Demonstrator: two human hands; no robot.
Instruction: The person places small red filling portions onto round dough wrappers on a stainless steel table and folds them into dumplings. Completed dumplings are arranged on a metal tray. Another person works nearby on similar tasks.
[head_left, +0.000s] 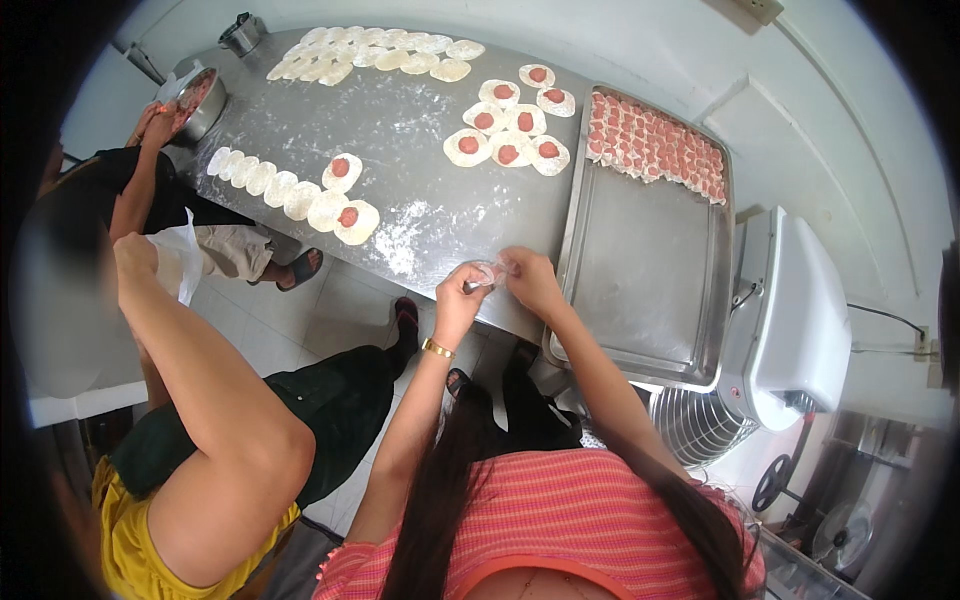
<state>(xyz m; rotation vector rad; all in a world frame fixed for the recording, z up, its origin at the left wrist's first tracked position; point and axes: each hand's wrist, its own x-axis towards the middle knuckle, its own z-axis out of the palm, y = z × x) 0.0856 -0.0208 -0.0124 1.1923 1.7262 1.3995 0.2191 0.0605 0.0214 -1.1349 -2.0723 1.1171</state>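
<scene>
Over the near edge of the steel table [345, 115], both my hands pinch a dumpling [488, 271], its pale wrapper partly folded. My left hand [460, 297] grips it from the left, a gold-coloured bracelet at the wrist. On its other side my right hand [533, 282] has its fingers closed at the wrapper's edge; they are slightly blurred. Ahead lie several flat dough rounds topped with pinkish meat [525, 121]. To the left runs an overlapping row of wrappers [282, 188], two at its right end bearing meat. Finished dumplings [655, 145] fill the far part of the metal tray [640, 275] at my right.
More plain wrappers [375, 50] lie along the table's far side. A co-worker's hands [155, 122] are at a metal bowl of meat [200, 100]; another person's bent arm [200, 350] reaches in at left. A white machine [800, 310] stands right of the tray.
</scene>
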